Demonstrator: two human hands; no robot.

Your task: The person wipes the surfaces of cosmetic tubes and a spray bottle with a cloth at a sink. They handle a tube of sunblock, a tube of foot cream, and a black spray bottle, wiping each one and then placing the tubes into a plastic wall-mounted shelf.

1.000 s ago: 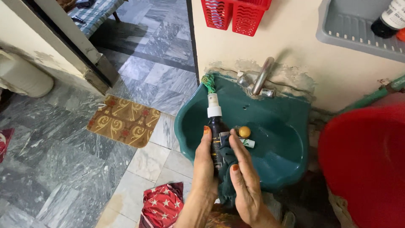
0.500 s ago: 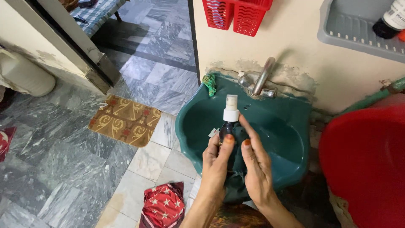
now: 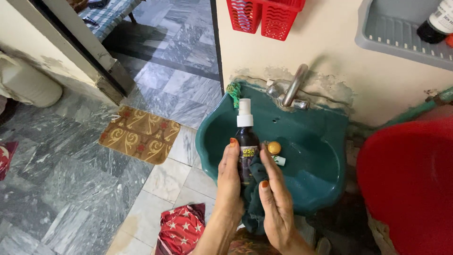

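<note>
Over green sink [image 3: 325, 156], both hands [image 3: 230, 184] [image 3: 276, 198] clasp upright spray bottle [image 3: 245, 151] between palms.

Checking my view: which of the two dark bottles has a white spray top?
The dark spray bottle held over the green sink; the other dark bottle stands on the grey shelf.

Both hands up front, close together, palms facing each other.
Left hand [image 3: 230, 182] fingers straight, pointing away, orange-painted thumbnail visible. Right hand [image 3: 275, 198] flat, fingers extended, thumb tucked inward. Forearms enter from bottom edge.
</note>
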